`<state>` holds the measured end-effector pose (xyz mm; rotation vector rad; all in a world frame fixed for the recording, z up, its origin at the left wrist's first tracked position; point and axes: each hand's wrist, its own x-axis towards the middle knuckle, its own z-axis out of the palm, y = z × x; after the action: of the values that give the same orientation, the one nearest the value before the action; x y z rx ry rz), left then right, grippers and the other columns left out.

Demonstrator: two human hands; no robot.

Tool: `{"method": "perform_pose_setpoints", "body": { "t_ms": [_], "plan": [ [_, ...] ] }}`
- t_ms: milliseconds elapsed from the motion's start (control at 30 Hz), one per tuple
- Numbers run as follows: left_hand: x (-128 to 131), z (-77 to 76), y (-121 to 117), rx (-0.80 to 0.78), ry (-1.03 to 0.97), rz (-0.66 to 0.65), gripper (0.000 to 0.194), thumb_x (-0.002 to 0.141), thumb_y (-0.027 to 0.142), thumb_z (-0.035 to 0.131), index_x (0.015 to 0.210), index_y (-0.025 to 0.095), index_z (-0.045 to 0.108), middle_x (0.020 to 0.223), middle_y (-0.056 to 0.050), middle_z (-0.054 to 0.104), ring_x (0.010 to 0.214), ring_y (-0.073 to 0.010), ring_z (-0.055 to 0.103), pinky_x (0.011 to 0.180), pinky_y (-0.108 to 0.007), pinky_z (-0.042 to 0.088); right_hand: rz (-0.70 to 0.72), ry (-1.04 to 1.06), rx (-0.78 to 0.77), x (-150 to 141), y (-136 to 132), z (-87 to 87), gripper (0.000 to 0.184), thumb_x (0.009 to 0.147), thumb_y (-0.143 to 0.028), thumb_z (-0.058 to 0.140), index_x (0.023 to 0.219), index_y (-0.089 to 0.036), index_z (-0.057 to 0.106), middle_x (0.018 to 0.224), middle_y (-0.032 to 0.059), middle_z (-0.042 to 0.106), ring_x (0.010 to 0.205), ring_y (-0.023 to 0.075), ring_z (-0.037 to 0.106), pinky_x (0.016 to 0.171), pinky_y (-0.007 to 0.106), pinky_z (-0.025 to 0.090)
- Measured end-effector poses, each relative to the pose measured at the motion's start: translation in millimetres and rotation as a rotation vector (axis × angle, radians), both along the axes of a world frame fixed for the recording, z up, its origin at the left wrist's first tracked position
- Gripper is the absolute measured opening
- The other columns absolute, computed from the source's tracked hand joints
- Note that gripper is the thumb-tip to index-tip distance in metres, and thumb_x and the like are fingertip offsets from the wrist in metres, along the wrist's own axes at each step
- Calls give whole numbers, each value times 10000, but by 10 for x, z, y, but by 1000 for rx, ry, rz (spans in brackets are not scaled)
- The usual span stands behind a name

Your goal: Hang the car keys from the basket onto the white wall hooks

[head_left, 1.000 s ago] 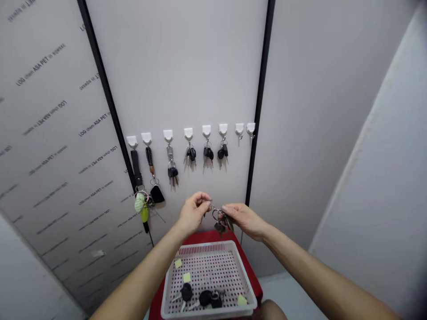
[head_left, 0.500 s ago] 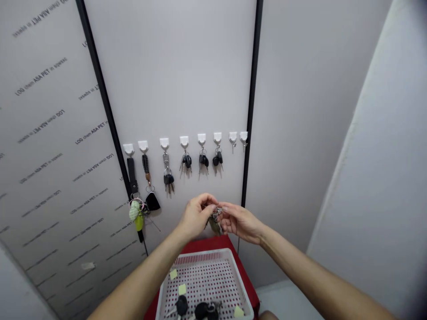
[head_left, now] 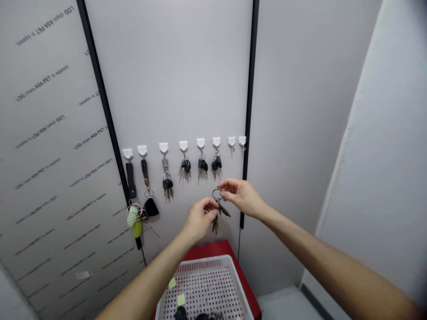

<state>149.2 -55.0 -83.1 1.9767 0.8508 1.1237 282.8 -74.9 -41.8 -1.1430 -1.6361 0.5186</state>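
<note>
A bunch of keys (head_left: 224, 210) on a metal ring hangs between my hands, in front of the wall panel. My right hand (head_left: 243, 196) pinches the ring at its upper right side. Lower and to the left, my left hand (head_left: 201, 218) has thumb and fingers closed on the keys, with some of them dangling below its fingertips. Just above my hands runs a row of white wall hooks (head_left: 216, 142). The two hooks (head_left: 231, 142) at the right end carry no keys. Black-headed keys (head_left: 216, 164) hang on the hook nearest above the ring.
Below my hands, a white plastic basket (head_left: 230, 258) stands on a red surface (head_left: 208, 250). It holds several dark keys (head_left: 181, 313) and yellow paper notes (head_left: 181, 299). Leftward hang a black strap (head_left: 131, 180) with a green fob and a braided strap (head_left: 144, 172). Black strips (head_left: 251, 89) frame the panel.
My right hand has risen with the ring, which now shows clear of the fingers. My left hand stays lower at the keys. The view has tilted slightly, so the basket sits lower.
</note>
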Motion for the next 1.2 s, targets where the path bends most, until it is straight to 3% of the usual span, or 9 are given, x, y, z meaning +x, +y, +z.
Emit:
{"method": "perform_pose_setpoints", "body": {
  "t_ms": [100, 200, 367, 733, 867, 967, 1033, 1100, 1200],
  "plan": [
    [60, 130, 84, 10, -9, 35, 87, 584, 128, 450, 657, 151, 491, 622, 15, 508, 569, -71, 440, 554, -185, 362, -93, -173, 108, 118, 97, 282, 91, 581, -158, 487, 660, -146, 532, 534, -28, 518, 465, 58, 470, 509, 208, 389],
    [125, 281, 135, 20, 19, 70, 148, 578, 119, 459, 716, 152, 500, 700, -3, 527, 586, -71, 449, 547, -183, 360, -213, -162, 133, 231, 233, 505, 87, 589, -158, 477, 654, -133, 529, 537, -14, 524, 447, 62, 483, 491, 208, 401],
    [202, 405, 143, 10, 73, 67, 213, 584, 144, 461, 793, 149, 500, 767, -23, 530, 575, -69, 445, 525, -183, 355, -405, -138, 203, 377, 466, 707, 93, 590, -141, 473, 655, -124, 537, 514, -8, 518, 436, 67, 483, 495, 217, 401],
    [38, 167, 166, -55, 200, 101, 256, 592, 211, 450, 834, 145, 499, 640, 0, 491, 527, -76, 418, 528, -202, 339, -527, 6, 240, 563, 808, 583, 130, 607, -152, 435, 681, -127, 539, 578, 10, 541, 432, 66, 487, 466, 206, 395],
    [-68, -114, 194, -121, 227, 88, 257, 594, 220, 443, 831, 134, 493, 610, 9, 480, 499, -72, 404, 512, -202, 337, -565, -44, 244, 541, 745, 544, 179, 598, -123, 413, 725, -129, 538, 648, 23, 547, 513, 86, 508, 550, 234, 399],
    [-238, -551, 183, -194, 267, 46, 279, 598, 224, 434, 852, 118, 477, 627, -2, 498, 528, -83, 432, 528, -206, 349, -678, -64, 368, 446, 577, 320, 259, 596, -131, 411, 833, -145, 516, 836, 52, 522, 618, 99, 498, 632, 253, 377],
    [-398, -899, 119, -231, 342, 22, 286, 585, 211, 443, 852, 113, 479, 679, -22, 524, 579, -97, 460, 555, -212, 358, -628, -124, 404, 311, 417, -15, 291, 612, -137, 392, 884, -155, 493, 904, 62, 493, 648, 99, 483, 633, 246, 371],
    [-563, -1206, 4, -256, 494, 6, 300, 550, 189, 473, 842, 119, 494, 739, -41, 540, 629, -117, 478, 587, -224, 362, -362, -274, 269, 122, 217, -490, 284, 623, -142, 385, 882, -165, 500, 861, 54, 508, 642, 99, 476, 609, 233, 370],
    [-734, -1484, -206, -218, 755, -71, 335, 499, 166, 514, 834, 141, 519, 801, -59, 547, 710, -159, 482, 634, -248, 357, 214, -615, -115, -187, -114, -1281, 253, 601, -180, 447, 834, -181, 545, 748, 35, 549, 631, 110, 482, 593, 223, 364]
  ]
}}
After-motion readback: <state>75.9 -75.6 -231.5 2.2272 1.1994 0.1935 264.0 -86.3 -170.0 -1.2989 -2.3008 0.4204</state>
